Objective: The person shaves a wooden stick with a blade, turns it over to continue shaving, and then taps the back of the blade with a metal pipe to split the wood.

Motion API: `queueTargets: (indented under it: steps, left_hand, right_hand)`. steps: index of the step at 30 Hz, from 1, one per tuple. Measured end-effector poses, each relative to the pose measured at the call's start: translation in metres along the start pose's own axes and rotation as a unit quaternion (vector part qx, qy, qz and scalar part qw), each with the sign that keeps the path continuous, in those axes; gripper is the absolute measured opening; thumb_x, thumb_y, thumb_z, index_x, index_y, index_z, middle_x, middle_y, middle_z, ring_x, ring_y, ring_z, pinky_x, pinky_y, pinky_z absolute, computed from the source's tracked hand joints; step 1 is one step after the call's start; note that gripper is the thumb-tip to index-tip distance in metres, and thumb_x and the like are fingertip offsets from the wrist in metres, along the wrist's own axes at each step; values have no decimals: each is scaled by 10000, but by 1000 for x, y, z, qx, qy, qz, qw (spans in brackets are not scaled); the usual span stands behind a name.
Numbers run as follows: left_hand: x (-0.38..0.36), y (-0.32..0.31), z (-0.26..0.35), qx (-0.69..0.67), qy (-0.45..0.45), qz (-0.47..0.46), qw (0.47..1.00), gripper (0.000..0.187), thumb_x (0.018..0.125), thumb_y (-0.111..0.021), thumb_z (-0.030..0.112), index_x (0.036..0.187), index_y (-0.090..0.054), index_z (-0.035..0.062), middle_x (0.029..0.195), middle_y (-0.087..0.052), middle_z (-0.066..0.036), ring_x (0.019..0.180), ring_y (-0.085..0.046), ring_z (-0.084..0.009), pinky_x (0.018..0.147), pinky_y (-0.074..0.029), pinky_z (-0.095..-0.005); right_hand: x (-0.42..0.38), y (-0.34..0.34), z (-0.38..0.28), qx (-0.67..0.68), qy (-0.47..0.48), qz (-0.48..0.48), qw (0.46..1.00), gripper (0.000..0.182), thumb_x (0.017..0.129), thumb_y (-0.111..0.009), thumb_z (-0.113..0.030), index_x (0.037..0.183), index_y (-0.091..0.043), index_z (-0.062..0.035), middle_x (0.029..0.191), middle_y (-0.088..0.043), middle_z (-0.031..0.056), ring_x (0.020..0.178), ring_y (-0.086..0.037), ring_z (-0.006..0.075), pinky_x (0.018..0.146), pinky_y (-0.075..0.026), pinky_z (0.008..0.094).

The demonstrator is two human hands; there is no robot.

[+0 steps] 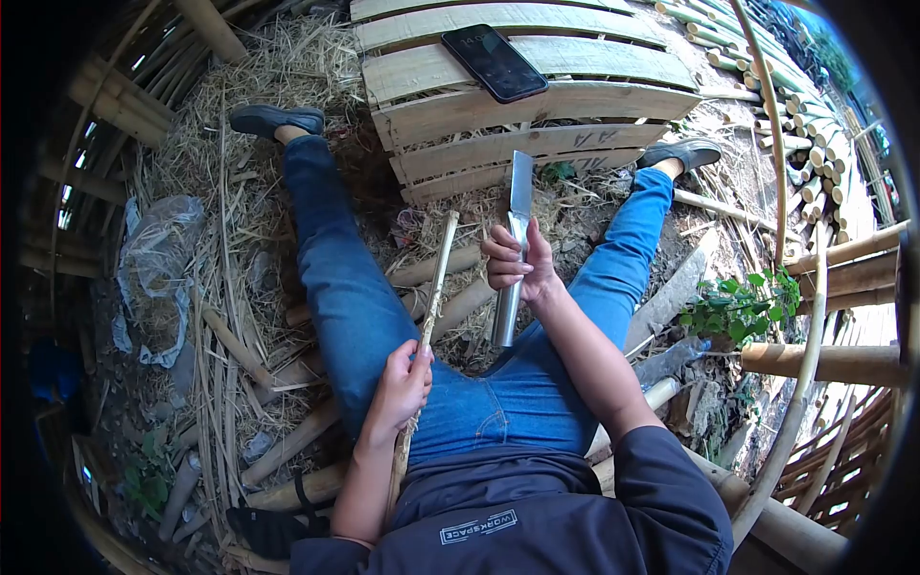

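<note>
My left hand is closed around a thin bamboo stick, which runs from beside my body up between my legs. Slightly higher and to the right, my right hand grips a metal knife with a shiny cylindrical handle. The knife's broad blade points away from me, and the handle's end sticks out below my fist. Stick and knife are apart, roughly side by side.
Beyond my legs stands a wooden slatted crate with a dark phone on top. Cut bamboo poles are stacked at the upper right. A plastic bag lies on the straw at left. Leafy plants grow at right.
</note>
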State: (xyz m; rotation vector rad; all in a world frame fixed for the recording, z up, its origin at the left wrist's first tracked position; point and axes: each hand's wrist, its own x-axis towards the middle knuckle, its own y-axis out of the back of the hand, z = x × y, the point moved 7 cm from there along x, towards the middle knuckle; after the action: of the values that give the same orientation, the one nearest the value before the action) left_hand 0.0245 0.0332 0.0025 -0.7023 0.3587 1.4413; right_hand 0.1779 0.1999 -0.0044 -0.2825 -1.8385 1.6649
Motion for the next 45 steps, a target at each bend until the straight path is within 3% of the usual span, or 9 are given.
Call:
queueTargets:
  steps: [10,16,17,22,24,27,30,40,45]
  left_hand:
    - [0,0,0,10,-5,3,1000,260,1058,-456,328,908,-443,116,592,-321,81,440,-267,-4,372,-195,-188]
    - [-2,3,6,4,-5,8,1000,254,1059,-452,318,911,-445,112,598,-326,82,442,-269,1,368,-192,-184]
    - [-2,6,9,3,-10,15,1000,252,1060,-452,316,912,-446,112,599,-326,83,443,-270,2,368,-192,-184]
    - [2,34,29,37,-58,96,993,253,1054,-467,316,904,-454,113,603,-346,85,442,-293,5,367,-212,-178]
    - [4,42,34,35,-63,107,992,252,1053,-470,315,902,-458,113,604,-351,86,443,-300,6,367,-218,-178]
    - [8,51,32,29,-65,121,990,251,1052,-475,314,902,-464,113,604,-356,86,445,-303,6,369,-220,-180]
    - [13,50,24,33,-71,112,991,257,1052,-471,318,902,-464,109,600,-352,84,443,-295,2,369,-213,-187]
    - [18,50,22,201,-125,182,954,313,1036,-487,273,830,-504,38,571,-457,-15,496,-445,-112,468,-356,-327]
    - [13,30,23,263,-161,170,936,310,1026,-490,267,859,-505,6,581,-476,-127,512,-488,-223,518,-383,-397]
  right_hand:
    - [1,-17,9,-12,-17,-71,997,563,855,-656,-617,782,-421,-110,739,-440,-24,488,-398,-5,477,-373,168]
    - [-1,1,0,-149,0,119,982,410,932,-627,-478,850,-466,-109,819,-462,-12,613,-486,87,616,-460,258]
    - [-2,0,-1,-159,-15,140,977,293,931,-663,-337,909,-483,-107,843,-497,-4,680,-528,127,673,-497,311]
    - [-16,13,-4,-518,-127,301,791,236,935,-682,-209,1023,-505,-81,820,-567,-15,698,-588,104,598,-522,291]
    - [-11,19,2,-624,-197,258,711,270,908,-710,-226,995,-508,-69,796,-584,16,703,-606,114,616,-516,323]
    - [1,-9,6,-847,-176,158,477,288,868,-744,-226,900,-530,-36,700,-562,76,621,-594,194,617,-492,355]
    - [10,-18,11,-895,-145,178,381,353,825,-760,-267,974,-566,-12,752,-601,166,708,-624,329,674,-478,429]
    - [12,-4,14,-899,-89,213,373,321,870,-701,-331,1031,-664,-55,781,-662,195,765,-654,386,694,-514,438]
    - [4,14,-7,-873,-95,328,347,296,837,-722,-332,834,-710,-36,702,-655,219,698,-652,417,666,-520,484]
